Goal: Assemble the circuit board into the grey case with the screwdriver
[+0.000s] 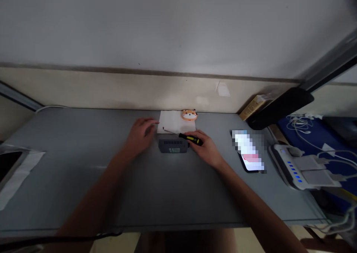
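My right hand (205, 147) grips a screwdriver (192, 138) by its black and yellow handle, and the thin shaft points left over a sheet of white paper (170, 118). Two tiny dark pieces (163, 128), perhaps screws, lie on the paper close to the screwdriver's tip. My left hand (141, 135) is at the paper's left edge, fingers apart and holding nothing. Between my hands a small dark box (173, 146) with a row of vent slots and a pale label stands on the desk; my right fingers are close to its right side, and contact cannot be made out.
An orange and white animal-face item (189, 114) sits on the paper's far right corner. To the right are a lit phone (249, 152), a power strip (297, 167) with plugs and cables, and a long black object (281, 108). A wall bounds the grey desk (83, 134) behind.
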`<state>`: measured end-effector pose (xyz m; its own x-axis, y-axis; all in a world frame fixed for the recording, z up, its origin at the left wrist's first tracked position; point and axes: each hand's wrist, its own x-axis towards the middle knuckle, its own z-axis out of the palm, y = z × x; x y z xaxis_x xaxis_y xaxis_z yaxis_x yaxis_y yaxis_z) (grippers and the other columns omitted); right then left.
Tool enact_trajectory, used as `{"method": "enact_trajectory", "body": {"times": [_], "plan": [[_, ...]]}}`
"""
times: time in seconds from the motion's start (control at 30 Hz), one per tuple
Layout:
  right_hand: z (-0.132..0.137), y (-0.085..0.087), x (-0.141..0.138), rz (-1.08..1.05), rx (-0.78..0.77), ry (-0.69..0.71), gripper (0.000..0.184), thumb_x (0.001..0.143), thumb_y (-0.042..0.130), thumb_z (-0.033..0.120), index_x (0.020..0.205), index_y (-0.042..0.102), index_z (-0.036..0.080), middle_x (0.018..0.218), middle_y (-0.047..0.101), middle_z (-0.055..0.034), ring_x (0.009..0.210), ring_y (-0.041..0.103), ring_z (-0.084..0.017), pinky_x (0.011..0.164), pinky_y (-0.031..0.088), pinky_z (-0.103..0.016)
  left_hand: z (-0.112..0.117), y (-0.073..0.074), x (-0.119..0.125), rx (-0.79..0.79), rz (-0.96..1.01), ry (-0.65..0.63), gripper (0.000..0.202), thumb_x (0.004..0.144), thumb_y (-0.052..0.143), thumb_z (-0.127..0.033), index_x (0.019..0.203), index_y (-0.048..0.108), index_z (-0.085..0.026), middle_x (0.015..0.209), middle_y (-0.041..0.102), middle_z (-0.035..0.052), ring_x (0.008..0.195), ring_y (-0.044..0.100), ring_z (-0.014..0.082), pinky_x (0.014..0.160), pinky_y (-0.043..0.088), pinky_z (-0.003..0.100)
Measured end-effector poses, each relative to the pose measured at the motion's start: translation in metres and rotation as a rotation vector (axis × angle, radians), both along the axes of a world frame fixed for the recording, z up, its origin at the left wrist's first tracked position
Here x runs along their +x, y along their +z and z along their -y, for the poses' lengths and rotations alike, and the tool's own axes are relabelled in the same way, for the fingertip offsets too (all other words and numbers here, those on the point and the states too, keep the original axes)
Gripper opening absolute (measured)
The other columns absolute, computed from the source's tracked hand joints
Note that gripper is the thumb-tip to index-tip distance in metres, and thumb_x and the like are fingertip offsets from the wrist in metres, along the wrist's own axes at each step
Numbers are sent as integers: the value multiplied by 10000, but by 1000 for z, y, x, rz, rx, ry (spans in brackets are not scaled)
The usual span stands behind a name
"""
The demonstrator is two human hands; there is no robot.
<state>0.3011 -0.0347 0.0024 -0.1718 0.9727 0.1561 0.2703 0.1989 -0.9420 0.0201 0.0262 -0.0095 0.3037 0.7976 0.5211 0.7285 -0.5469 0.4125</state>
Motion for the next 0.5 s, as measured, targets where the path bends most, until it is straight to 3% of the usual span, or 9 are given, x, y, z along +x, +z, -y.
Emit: {"method": "enact_trajectory", "body": {"times": [0.13,0.33,0.5], "plan": [[0,-3,1,31,3,-26,254,875,696,311,1111,783,271,1084,722,-58,1014,699,-197,913,555,-346,-1,-14,11,-84,-84,9,339,1027,431,-258,1172,737,-239,1322,628,139,1245,564,322,1104,438,585],[2,-6,-1,118,-15,-17,301,890,650,249,1157,778,304,1140,730,-55,1043,708,-212,911,555,-361,5,-16,12,-118,-112,19,372,1027,411,-213,1190,740,-266,1348,594,125,1253,532,314,1100,441,549],[2,-6,-2,65,17,-56,261,899,660,291,1128,785,291,1086,743,-55,1007,713,-207,893,572,-355,4,-18,10,-95,-111,20,369,1043,409,-237,1211,735,-275,1349,593,122,1250,534,309,1095,438,536]]}}
